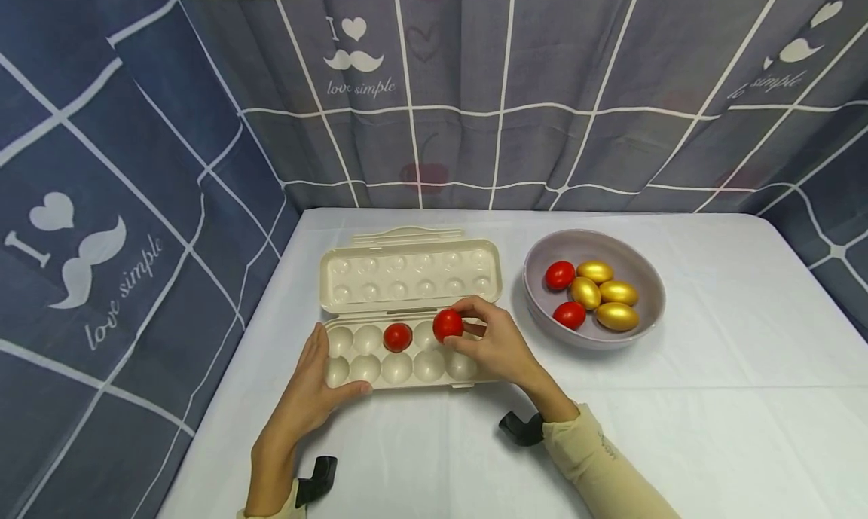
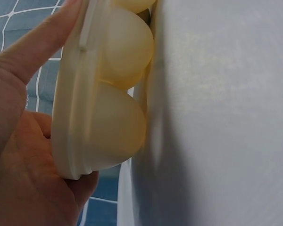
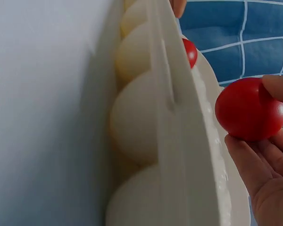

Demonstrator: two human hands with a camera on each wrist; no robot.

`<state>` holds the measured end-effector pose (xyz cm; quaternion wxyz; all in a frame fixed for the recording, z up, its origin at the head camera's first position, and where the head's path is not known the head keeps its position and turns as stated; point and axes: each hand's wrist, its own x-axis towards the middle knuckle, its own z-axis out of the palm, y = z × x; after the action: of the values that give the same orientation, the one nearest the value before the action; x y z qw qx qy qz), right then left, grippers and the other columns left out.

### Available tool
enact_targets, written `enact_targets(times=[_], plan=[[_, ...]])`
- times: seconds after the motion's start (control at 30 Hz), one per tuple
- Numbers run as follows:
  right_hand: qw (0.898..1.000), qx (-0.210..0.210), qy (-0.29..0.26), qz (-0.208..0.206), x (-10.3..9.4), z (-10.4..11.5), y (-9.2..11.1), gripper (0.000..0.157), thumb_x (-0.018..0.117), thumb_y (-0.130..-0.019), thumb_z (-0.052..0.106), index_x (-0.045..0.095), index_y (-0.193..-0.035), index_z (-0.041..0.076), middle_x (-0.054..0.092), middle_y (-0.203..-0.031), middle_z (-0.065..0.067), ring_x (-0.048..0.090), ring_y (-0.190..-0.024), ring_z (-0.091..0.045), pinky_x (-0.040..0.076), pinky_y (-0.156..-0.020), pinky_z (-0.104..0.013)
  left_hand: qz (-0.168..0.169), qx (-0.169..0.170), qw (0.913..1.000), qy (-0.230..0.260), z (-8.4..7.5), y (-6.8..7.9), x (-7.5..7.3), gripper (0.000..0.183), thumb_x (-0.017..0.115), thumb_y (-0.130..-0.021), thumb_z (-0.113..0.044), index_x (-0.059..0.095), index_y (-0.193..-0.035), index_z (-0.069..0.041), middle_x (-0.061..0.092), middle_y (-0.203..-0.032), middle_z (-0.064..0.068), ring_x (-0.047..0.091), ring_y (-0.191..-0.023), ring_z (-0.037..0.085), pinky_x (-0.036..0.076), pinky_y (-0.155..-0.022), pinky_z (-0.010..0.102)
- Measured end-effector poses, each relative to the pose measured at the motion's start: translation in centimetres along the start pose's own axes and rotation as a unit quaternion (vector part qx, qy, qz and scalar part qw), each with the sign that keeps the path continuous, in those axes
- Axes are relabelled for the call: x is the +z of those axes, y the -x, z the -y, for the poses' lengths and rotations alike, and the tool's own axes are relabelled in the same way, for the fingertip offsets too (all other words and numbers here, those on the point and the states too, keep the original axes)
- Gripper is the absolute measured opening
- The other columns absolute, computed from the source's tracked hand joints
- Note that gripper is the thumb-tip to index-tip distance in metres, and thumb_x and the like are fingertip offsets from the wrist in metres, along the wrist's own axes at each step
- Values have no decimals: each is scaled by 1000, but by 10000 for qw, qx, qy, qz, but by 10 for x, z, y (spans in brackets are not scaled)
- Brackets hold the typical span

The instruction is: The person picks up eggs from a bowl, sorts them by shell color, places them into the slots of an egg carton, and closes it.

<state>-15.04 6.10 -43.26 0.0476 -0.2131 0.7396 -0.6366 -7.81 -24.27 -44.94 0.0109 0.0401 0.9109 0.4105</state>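
A cream plastic egg carton [image 1: 380, 383] lies with its lid [image 1: 410, 276] folded back, its cups facing up. My left hand [image 1: 313, 383] grips the left end, thumb along the front rim and fingers at the side; the left wrist view shows thumb and fingers around the corner [image 2: 68, 141]. Between thumb and fingertips, my right hand [image 1: 498, 342] pinches a shiny red egg [image 1: 447, 325] over the back row, right of centre. In the right wrist view this egg [image 3: 250, 110] is above the carton's rim. Another red egg [image 1: 397, 337] sits in a back-row cup to its left.
On the right of the white-covered table [image 1: 732, 428] stands a mauve bowl [image 1: 651, 278] with two red eggs [image 1: 560, 276] and several gold eggs [image 1: 617, 316]. A dark checked curtain [image 1: 461, 150] hangs behind and at both sides. Black wrist mounts [image 1: 522, 428] are near both wrists.
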Motion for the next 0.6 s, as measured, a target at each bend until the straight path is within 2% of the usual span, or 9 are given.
enact_targets(times=[0.2,0.33,0.6], plan=[[9996,227,-57,-144,10,-1,1,41,82,-74,-8,65,-111,-5,66,-110,-19,65,-104,-34,53,-90,-40,20,-31,10000,-18,0,1,2,129,88,-71,-39,1,-153,9,-2,-160,28,-2,-147,43,8,-114,62],[9996,222,2,-194,16,10,1,39,80,-73,-12,64,-109,-10,66,-108,-24,66,-101,-39,54,-88,-45,2,-80,10000,-19,0,1,1,129,88,-72,-38,0,-153,9,-2,-161,28,-2,-147,42,8,-114,62],[9998,15,193,-16,25,-9,-5,37,79,-76,-9,65,-110,-4,66,-109,-15,67,-100,-31,54,-87,-36,-16,-78,10000,-16,-1,1,0,129,88,-72,-39,1,-153,9,-3,-161,28,-2,-147,42,8,-114,61]])
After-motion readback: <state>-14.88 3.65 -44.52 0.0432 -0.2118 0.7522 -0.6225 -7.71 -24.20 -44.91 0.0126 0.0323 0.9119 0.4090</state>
